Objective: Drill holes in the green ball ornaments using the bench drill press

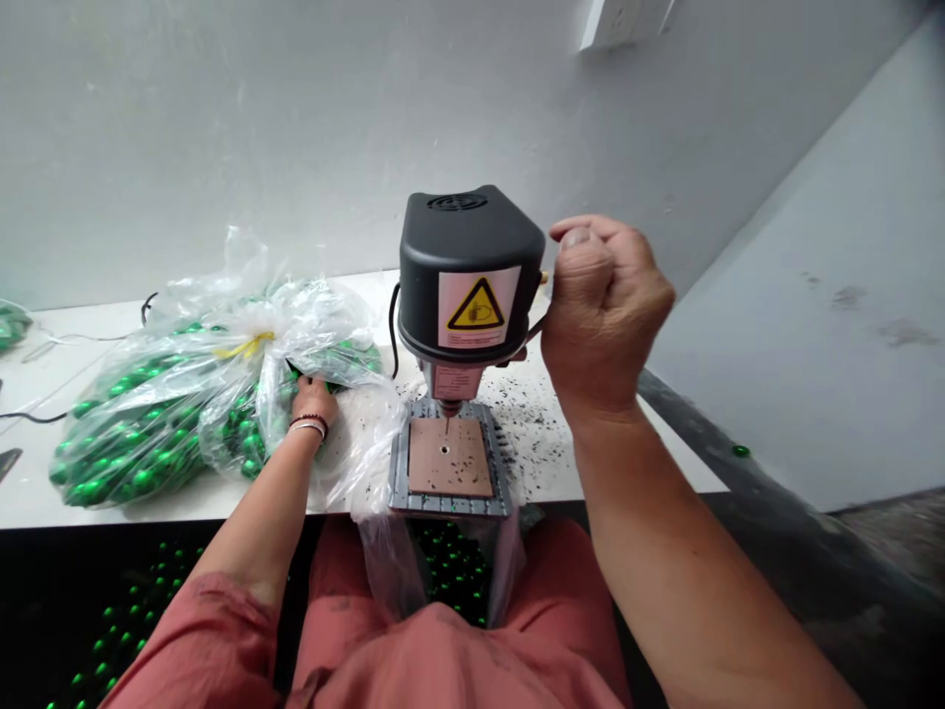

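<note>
A black drill press [472,236] with a yellow warning label stands in the middle of the table. Under its bit lies a brown square plate [458,473] with a small hole, on a grey slotted base [399,483]. My right hand [609,305] is closed around the drill press lever at the machine's right side. To the left, my left hand [314,399] reaches into the opening of a clear plastic bag [295,320] of shiny green balls [251,428]; its fingertips are partly hidden among the plastic and balls.
A tied clear bag of green balls [140,463] lies at the left. Dark shavings [532,423] litter the white table [679,463]. An open plastic bag [391,561] with green balls hangs below the base, between my legs.
</note>
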A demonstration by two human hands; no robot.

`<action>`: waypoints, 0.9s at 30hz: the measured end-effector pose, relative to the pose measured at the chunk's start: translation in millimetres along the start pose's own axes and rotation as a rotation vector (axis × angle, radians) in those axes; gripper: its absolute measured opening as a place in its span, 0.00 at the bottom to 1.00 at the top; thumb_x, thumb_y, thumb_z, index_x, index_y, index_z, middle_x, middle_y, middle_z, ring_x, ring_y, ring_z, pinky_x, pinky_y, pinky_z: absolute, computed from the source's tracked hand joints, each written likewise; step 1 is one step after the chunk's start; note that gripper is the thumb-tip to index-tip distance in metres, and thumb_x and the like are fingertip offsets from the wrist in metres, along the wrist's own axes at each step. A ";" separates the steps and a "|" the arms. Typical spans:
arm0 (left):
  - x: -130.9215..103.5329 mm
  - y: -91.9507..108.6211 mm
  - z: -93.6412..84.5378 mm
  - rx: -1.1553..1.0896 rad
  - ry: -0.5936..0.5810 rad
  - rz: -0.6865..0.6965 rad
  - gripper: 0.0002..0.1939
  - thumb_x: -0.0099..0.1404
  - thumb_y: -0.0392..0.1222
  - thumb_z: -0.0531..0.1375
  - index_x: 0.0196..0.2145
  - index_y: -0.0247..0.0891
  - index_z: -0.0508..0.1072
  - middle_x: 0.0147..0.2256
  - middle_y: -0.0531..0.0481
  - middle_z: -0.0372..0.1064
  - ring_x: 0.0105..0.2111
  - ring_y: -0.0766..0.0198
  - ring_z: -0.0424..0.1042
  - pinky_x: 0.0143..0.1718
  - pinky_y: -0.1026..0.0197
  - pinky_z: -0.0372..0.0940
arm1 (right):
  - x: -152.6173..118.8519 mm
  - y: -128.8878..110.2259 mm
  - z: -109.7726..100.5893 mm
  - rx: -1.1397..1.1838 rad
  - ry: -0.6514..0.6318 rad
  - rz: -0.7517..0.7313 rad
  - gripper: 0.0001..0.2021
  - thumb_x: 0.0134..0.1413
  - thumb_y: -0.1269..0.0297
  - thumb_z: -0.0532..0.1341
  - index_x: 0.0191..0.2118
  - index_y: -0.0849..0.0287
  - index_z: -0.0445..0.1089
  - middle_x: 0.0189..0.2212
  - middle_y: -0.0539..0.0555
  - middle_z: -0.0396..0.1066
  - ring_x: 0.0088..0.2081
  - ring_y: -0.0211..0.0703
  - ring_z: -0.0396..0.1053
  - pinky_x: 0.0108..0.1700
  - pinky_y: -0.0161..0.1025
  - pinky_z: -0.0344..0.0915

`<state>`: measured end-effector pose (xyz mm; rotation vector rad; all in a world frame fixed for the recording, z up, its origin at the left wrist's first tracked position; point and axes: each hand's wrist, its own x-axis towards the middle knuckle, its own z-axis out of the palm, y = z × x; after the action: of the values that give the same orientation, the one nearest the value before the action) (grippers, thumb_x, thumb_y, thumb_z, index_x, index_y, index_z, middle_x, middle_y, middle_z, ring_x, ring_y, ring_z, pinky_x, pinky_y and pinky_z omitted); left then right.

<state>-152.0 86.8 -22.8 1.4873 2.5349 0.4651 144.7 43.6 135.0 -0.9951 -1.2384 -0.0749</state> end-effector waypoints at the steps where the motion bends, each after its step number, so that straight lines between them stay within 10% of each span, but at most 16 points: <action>1: -1.5 0.4 -0.5 -0.018 -0.007 -0.002 0.25 0.56 0.31 0.54 0.53 0.31 0.63 0.54 0.29 0.59 0.50 0.42 0.64 0.49 0.47 0.59 | 0.1 0.6 0.1 -0.001 -0.002 0.002 0.17 0.57 0.57 0.48 0.38 0.60 0.70 0.28 0.51 0.70 0.29 0.32 0.66 0.38 0.35 0.64; 9: -53.7 16.3 -13.2 -0.396 -0.153 0.094 0.16 0.59 0.45 0.55 0.43 0.35 0.69 0.39 0.41 0.71 0.40 0.55 0.71 0.39 0.57 0.65 | 0.7 5.2 0.3 -0.004 -0.030 -0.010 0.14 0.58 0.58 0.48 0.37 0.58 0.69 0.28 0.50 0.68 0.32 0.32 0.67 0.39 0.34 0.64; 15: -118.4 28.3 -22.5 -1.534 -0.660 -0.150 0.18 0.50 0.41 0.64 0.40 0.37 0.68 0.31 0.53 0.67 0.28 0.70 0.70 0.28 0.68 0.64 | 0.8 9.2 1.0 -0.001 -0.031 -0.056 0.16 0.59 0.56 0.46 0.38 0.57 0.67 0.28 0.50 0.67 0.32 0.32 0.67 0.37 0.34 0.64; 27: -149.7 45.5 -5.8 -1.224 -0.690 0.102 0.17 0.54 0.45 0.63 0.39 0.35 0.67 0.30 0.51 0.70 0.30 0.67 0.70 0.27 0.68 0.61 | 3.0 2.9 -0.5 0.089 -0.022 -0.025 0.14 0.57 0.58 0.49 0.34 0.60 0.68 0.25 0.47 0.66 0.26 0.28 0.62 0.35 0.30 0.62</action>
<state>-43.1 -24.0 -3.7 0.9759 1.1788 1.0232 147.7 46.4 135.8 -0.9051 -1.2639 -0.0283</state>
